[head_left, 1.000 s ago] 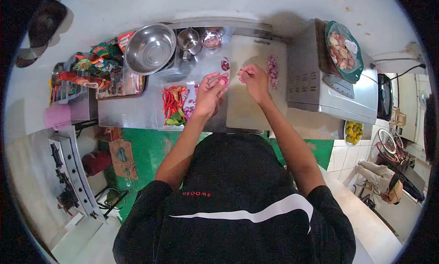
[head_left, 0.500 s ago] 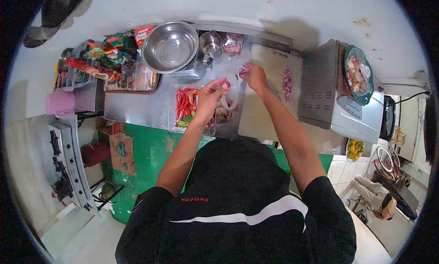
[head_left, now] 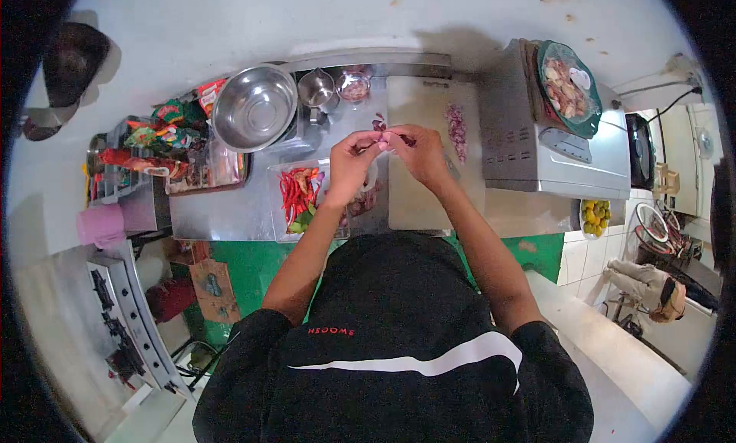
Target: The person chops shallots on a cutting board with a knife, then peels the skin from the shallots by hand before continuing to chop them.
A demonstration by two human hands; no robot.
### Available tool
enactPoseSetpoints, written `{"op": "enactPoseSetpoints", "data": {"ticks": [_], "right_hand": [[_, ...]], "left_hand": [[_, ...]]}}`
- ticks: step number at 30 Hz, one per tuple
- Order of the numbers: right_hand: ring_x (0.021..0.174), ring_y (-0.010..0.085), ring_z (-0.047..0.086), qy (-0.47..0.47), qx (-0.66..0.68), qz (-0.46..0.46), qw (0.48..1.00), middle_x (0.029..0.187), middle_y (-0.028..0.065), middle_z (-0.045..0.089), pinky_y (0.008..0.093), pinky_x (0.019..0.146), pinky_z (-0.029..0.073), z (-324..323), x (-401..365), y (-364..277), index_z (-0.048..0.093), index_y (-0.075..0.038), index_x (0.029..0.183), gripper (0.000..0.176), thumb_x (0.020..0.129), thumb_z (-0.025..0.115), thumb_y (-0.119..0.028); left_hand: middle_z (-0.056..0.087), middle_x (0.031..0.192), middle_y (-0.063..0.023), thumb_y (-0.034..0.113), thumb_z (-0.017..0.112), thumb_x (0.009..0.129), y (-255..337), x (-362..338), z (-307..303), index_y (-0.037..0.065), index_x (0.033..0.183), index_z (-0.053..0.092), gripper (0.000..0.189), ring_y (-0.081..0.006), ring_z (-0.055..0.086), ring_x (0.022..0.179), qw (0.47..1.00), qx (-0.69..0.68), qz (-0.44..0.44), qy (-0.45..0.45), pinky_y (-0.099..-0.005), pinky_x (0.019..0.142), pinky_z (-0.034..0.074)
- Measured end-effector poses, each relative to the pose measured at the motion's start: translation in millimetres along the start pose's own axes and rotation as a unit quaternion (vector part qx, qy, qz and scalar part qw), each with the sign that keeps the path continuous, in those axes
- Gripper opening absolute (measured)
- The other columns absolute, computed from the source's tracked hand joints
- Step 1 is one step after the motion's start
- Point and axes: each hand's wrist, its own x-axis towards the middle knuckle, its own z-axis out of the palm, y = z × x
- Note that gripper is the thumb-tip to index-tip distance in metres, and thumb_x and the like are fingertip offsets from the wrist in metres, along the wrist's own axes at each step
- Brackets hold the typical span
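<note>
Over the steel counter, my hands meet at the fingertips. My left hand (head_left: 354, 163) is closed in a pinch around a small shallot (head_left: 384, 140), mostly covered by fingers. My right hand (head_left: 419, 153) is closed beside it, pinching reddish-purple shallot skin (head_left: 407, 140). Just beyond the fingertips are dark skin scraps (head_left: 379, 124). Under and right of my right hand lies a pale cutting board (head_left: 418, 197) with a row of chopped shallots (head_left: 456, 132). Left of my left wrist sits a clear tray (head_left: 277, 230) of red chillies (head_left: 294, 190); a plastic bag (head_left: 366, 197) is partly hidden by that arm.
A large steel bowl (head_left: 254, 109), a steel cup (head_left: 317, 88) and a small glass bowl (head_left: 353, 86) stand at the back. To the right, a silver oven (head_left: 537, 163) carries a green plate (head_left: 586, 126) of food. Seasoning packets (head_left: 165, 136) crowd the left end.
My right hand has moved left and down to meet my left hand at the shallot. The camera view has shifted slightly. Skin scraps now show just beyond the fingertips.
</note>
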Motion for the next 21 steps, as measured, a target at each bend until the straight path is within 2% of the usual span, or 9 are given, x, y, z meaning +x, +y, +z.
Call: {"op": "enactPoseSetpoints", "data": {"ticks": [2,3,5,9,11,15,17,21], "right_hand": [[0.072,0.0171,0.066,0.029,-0.017,-0.057,0.998,0.086,0.0124,0.071,0.0297,0.066,0.051,-3,-2,8,0.071,-0.002,0.094,0.018,0.085,0.069,-0.017],[0.072,0.0171,0.066,0.031,-0.016,-0.058,0.998,0.086,0.0124,0.071,0.0297,0.066,0.051,-5,-4,1,0.071,-0.002,0.094,0.018,0.085,0.069,-0.017],[0.069,0.0170,0.065,0.044,-0.091,-0.104,0.989,0.083,0.0118,0.070,0.0298,0.064,0.051,-13,-9,-14,0.071,0.000,0.092,0.019,0.084,0.070,-0.017],[0.069,0.0170,0.065,0.049,-0.101,-0.126,0.986,0.083,0.0125,0.070,0.0296,0.064,0.051,-21,-14,-22,0.070,0.001,0.092,0.019,0.084,0.069,-0.017],[0.071,0.0177,0.066,0.055,-0.045,-0.097,0.993,0.085,0.0136,0.070,0.0299,0.065,0.051,-25,-17,-23,0.070,0.000,0.094,0.019,0.085,0.069,-0.016],[0.073,0.0180,0.067,0.054,-0.041,-0.089,0.994,0.088,0.0147,0.070,0.0299,0.067,0.052,-35,-28,-34,0.070,0.000,0.096,0.020,0.085,0.068,-0.016],[0.076,0.0195,0.067,0.031,-0.055,-0.084,0.994,0.090,0.0155,0.070,0.0302,0.069,0.053,-44,-33,-36,0.070,0.000,0.098,0.021,0.086,0.067,-0.018],[0.076,0.0214,0.068,0.011,-0.090,-0.092,0.992,0.090,0.0156,0.070,0.0306,0.070,0.052,-60,-38,-37,0.070,-0.001,0.099,0.023,0.086,0.066,-0.019]], "left_hand": [[0.070,0.092,-0.0041,0.007,0.072,0.084,2,-2,5,0.003,0.105,0.069,0.021,-0.0069,0.062,0.079,1.000,-0.009,0.028,-0.009,-0.0199,0.067,0.046],[0.070,0.092,-0.0041,0.007,0.072,0.084,3,-3,8,0.003,0.105,0.069,0.021,-0.0069,0.062,0.079,1.000,-0.007,0.029,-0.011,-0.0199,0.067,0.046],[0.069,0.090,-0.0030,0.007,0.072,0.084,4,-5,14,0.004,0.107,0.069,0.023,-0.0059,0.061,0.078,0.998,0.015,0.053,0.008,-0.0188,0.064,0.045],[0.069,0.091,-0.0022,0.007,0.072,0.084,27,-18,29,0.005,0.109,0.069,0.025,-0.0057,0.061,0.078,0.998,0.044,0.029,0.028,-0.0187,0.064,0.045],[0.070,0.095,-0.0046,0.001,0.071,0.083,30,-20,35,0.000,0.108,0.067,0.024,-0.0103,0.063,0.088,0.999,-0.001,0.010,0.031,-0.0237,0.080,0.050],[0.069,0.095,-0.0041,0.001,0.072,0.083,19,-18,40,0.000,0.107,0.068,0.024,-0.0105,0.063,0.088,0.999,-0.019,0.036,0.028,-0.0238,0.081,0.050],[0.069,0.097,-0.0052,0.002,0.073,0.082,13,-18,43,0.000,0.105,0.068,0.024,-0.0112,0.064,0.087,0.995,0.008,0.097,0.016,-0.0241,0.080,0.050],[0.069,0.098,-0.0066,0.002,0.074,0.080,30,-30,57,0.000,0.102,0.069,0.023,-0.0117,0.064,0.087,0.994,0.039,0.100,0.026,-0.0245,0.080,0.050]]}}
